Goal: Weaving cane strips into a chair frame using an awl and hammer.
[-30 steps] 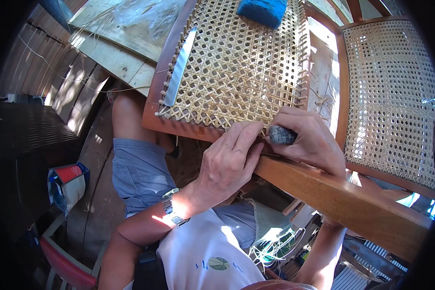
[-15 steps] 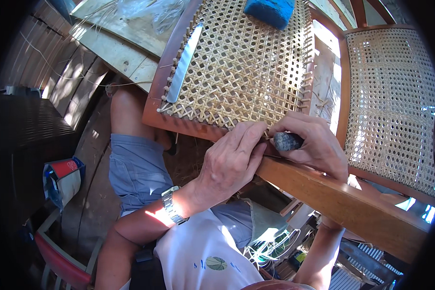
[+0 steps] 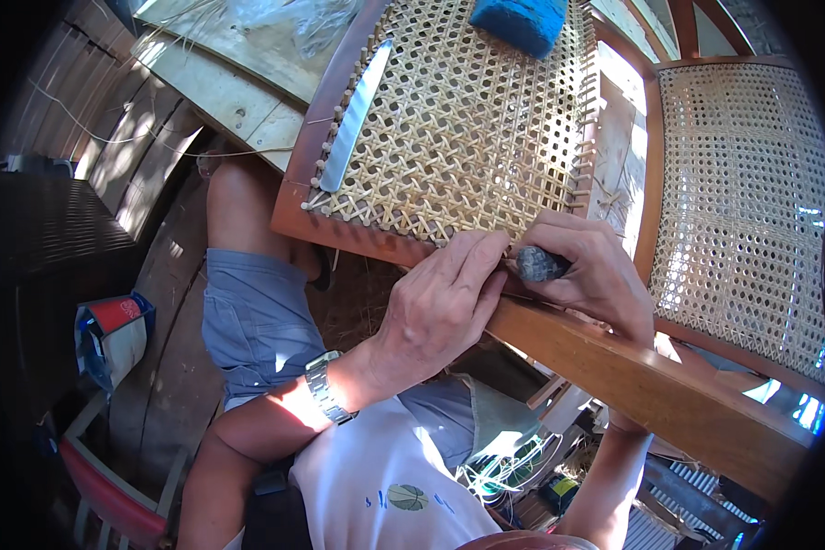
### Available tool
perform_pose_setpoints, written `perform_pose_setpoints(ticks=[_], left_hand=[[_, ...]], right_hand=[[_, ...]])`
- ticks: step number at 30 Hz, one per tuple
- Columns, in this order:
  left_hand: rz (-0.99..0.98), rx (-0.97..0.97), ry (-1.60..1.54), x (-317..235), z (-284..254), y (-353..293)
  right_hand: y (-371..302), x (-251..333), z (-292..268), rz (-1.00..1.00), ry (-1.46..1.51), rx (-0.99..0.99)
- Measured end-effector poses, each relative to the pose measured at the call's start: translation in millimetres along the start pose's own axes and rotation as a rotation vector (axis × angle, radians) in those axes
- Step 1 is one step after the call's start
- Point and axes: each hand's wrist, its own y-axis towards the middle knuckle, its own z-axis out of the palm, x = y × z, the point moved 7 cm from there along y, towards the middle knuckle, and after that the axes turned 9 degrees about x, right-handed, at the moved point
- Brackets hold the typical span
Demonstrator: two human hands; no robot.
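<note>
A woven cane panel [image 3: 458, 137] fills a wooden chair frame [image 3: 367, 236], with small pegs standing along its edges. At the frame's near edge, my right hand [image 3: 605, 275] is closed around a tool with a thick, mottled grey handle [image 3: 540, 264]; its working end is hidden. My left hand [image 3: 445, 302] lies right beside it, fingers pressed together at the cane's border. Whatever those fingertips pinch is covered by the hand. On the cane's left side rests a knife-like flat metal blade [image 3: 356, 119], and a blue block [image 3: 520, 23] sits at the far end.
To the right stands a second cane panel [image 3: 742, 211] in the same wooden frame, whose thick rail [image 3: 651, 385] runs toward the lower right. Boards [image 3: 220, 82] with clear plastic [image 3: 316, 23] lie at upper left. Pale strands [image 3: 500, 477] are bundled below.
The whole view has shifted slightly. Both hands stay at the same spot on the frame's edge, and the grey handle has tilted only a little.
</note>
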Motion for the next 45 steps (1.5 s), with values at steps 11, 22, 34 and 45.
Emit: perform_pose_setpoints(ticks=[11,22,34,45], left_hand=[[-0.029,0.059,0.006,-1.9,1.1,0.8],[-0.039,0.135,0.119,-20.9,-6.2,12.3],[0.018,0.237,0.159,-24.1,5.0,23.4],[0.011,0.216,0.152,-24.1,6.7,23.1]], right_hand=[[0.9,-4.7,1.4,-0.024,0.099,0.079],[-118.4,-77.0,-22.8,0.434,0.51,-1.127],[-79.8,-53.6,-8.7,0.266,0.522,-0.528],[-71.6,-48.3,-7.6,0.43,-0.027,-0.868]])
